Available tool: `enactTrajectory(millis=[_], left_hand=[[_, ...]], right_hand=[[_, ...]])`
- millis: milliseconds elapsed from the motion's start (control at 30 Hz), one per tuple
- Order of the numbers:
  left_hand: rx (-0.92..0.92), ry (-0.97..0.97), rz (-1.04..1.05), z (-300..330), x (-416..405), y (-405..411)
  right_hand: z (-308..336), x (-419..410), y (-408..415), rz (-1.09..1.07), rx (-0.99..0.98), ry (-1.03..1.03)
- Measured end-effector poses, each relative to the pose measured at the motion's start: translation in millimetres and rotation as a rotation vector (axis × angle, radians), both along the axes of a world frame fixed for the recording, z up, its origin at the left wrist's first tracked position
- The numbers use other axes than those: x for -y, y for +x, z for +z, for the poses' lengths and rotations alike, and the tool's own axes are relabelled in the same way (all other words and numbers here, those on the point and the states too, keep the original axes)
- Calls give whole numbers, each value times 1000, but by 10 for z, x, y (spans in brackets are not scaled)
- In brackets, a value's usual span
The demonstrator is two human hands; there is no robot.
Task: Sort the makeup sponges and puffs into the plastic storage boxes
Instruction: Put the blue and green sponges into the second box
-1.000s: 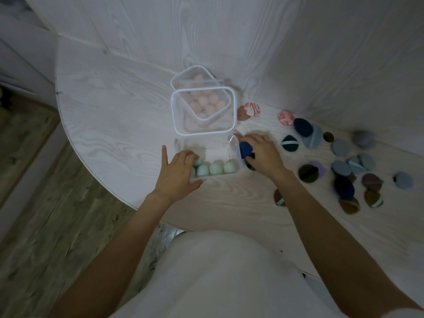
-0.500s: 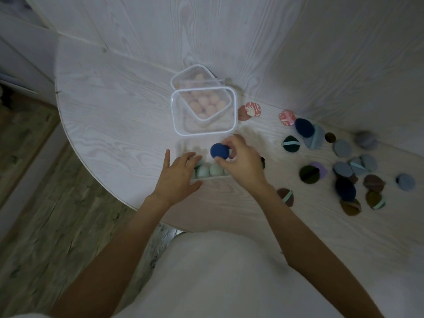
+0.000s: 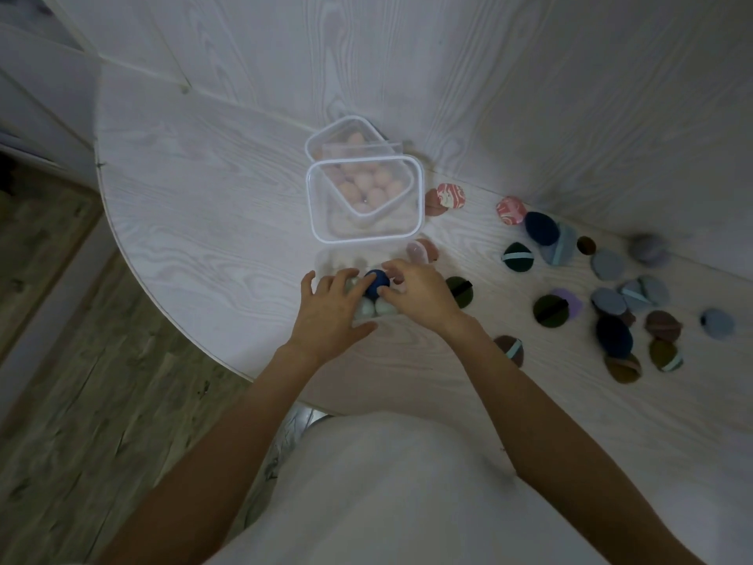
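A clear plastic box [image 3: 326,261] near the table's front edge holds several mint-green sponges [image 3: 368,308]. My right hand [image 3: 419,293] pinches a dark blue sponge [image 3: 377,283] over that box. My left hand [image 3: 328,316] rests on the box's near left side with its fingers spread. Behind it a larger clear box [image 3: 364,238] stands empty, partly over a third box [image 3: 322,136] filled with pink sponges [image 3: 366,185]. Many round puffs [image 3: 550,311] in dark blue, green, grey and brown lie scattered to the right.
The white wooden table [image 3: 203,222] has a curved front edge, and a wall panel rises behind the boxes. Two red-patterned puffs [image 3: 450,195] lie right of the boxes. A pink puff [image 3: 421,250] sits just beyond my right hand. Wooden floor shows at the left.
My right hand picked the dark blue sponge off the table beside the box, carried it left and lowered it to the mint sponges. The left hand stayed at the box.
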State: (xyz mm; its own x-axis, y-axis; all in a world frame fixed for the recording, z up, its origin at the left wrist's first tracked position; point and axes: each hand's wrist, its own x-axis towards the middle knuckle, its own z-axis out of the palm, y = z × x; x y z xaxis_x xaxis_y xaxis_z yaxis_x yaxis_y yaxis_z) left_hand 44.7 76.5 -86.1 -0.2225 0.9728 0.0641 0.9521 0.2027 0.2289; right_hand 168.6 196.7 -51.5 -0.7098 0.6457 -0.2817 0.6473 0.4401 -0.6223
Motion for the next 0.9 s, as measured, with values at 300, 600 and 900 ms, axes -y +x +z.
enactTrajectory(millis=[300,600,900], left_hand=[[-24,-41,-80,81,-179,85],[1,-73,-180,86,-409,170],[49,-45,-172,61,-398,165]], right_hand=[[1,-516,899,-294,-140,361],[-282,-1527,1120,-408,195,586],[-372,-1359,1187,-587,97,367]])
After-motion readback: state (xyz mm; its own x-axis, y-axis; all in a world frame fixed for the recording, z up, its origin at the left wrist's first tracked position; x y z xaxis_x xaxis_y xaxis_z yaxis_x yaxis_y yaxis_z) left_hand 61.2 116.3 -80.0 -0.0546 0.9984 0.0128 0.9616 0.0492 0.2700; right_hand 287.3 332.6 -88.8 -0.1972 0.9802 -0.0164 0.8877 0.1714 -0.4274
